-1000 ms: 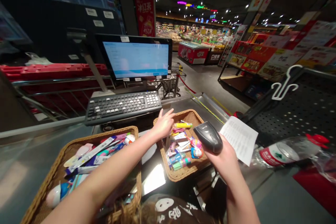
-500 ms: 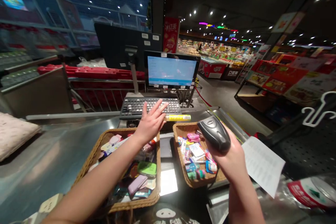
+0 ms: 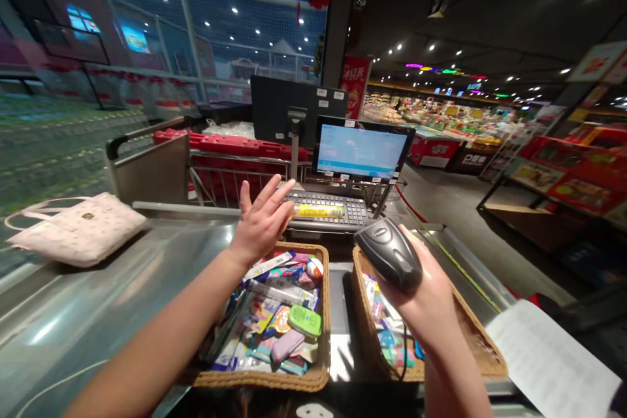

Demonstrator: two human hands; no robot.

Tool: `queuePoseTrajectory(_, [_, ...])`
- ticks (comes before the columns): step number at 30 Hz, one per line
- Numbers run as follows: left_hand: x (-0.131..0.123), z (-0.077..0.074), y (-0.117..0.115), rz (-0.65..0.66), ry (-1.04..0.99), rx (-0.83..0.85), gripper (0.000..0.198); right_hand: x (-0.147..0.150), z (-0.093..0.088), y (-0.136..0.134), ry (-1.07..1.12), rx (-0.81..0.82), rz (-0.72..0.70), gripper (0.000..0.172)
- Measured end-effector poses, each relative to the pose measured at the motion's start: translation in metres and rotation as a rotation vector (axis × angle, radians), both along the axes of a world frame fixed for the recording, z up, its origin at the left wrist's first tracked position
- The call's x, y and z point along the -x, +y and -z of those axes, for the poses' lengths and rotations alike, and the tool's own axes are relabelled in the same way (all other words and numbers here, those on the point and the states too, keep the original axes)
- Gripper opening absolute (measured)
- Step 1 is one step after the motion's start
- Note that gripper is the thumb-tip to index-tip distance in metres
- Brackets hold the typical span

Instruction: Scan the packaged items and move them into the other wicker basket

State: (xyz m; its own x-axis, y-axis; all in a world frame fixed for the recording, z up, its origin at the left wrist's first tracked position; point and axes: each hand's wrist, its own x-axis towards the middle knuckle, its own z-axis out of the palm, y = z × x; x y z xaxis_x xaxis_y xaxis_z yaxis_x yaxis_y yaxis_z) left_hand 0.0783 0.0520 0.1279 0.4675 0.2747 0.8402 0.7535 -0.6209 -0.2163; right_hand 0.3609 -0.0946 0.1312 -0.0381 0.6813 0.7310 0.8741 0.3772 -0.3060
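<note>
My left hand (image 3: 260,225) holds a slim yellow tube-shaped package (image 3: 319,210) at its end, between thumb and forefinger, with the other fingers spread. The hand is above the far edge of the left wicker basket (image 3: 325,313), which is full of small packaged goods. The yellow package points right, in front of the keyboard (image 3: 355,214). In my right hand (image 3: 435,277) is a black barcode scanner (image 3: 389,253), its head tilted toward the left. It hangs over the right wicker basket (image 3: 482,346), hiding part of the small items inside.
A lit screen (image 3: 361,150) stands behind the keyboard, beside a dark monitor back (image 3: 298,104). A pale handbag (image 3: 81,228) rests on the metal counter (image 3: 161,261) at left. A white printed sheet (image 3: 548,356) lies at right. Shopping carts (image 3: 230,176) stand beyond.
My view has turned left, so the handbag shows fully. My left hand has drawn back from the keyboard with the yellow package. The scanner stays in my right hand, over the right basket.
</note>
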Motion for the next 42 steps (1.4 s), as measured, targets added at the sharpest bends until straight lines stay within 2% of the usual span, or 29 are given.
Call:
queuePoseTrajectory(9, [0.027,-0.009,0.004,-0.064,0.002,-0.041,0.014,0.03,0.001,0.013,-0.011,0.055,-0.053,0.05])
queuePoseTrajectory(23, [0.033,-0.011,0.012,-0.046,0.004,-0.01,0.014,0.038,0.006,0.01,-0.017,0.146,-0.039,0.046])
queuePoseTrajectory(33, [0.042,0.008,0.009,-0.07,0.014,0.075,0.015,0.041,0.017,0.011,-0.016,0.231,-0.044,0.044])
queuePoseTrajectory(42, [0.071,0.038,-0.011,-0.125,-0.003,0.262,0.015,0.052,0.025,0.015,-0.002,0.258,-0.152,0.036])
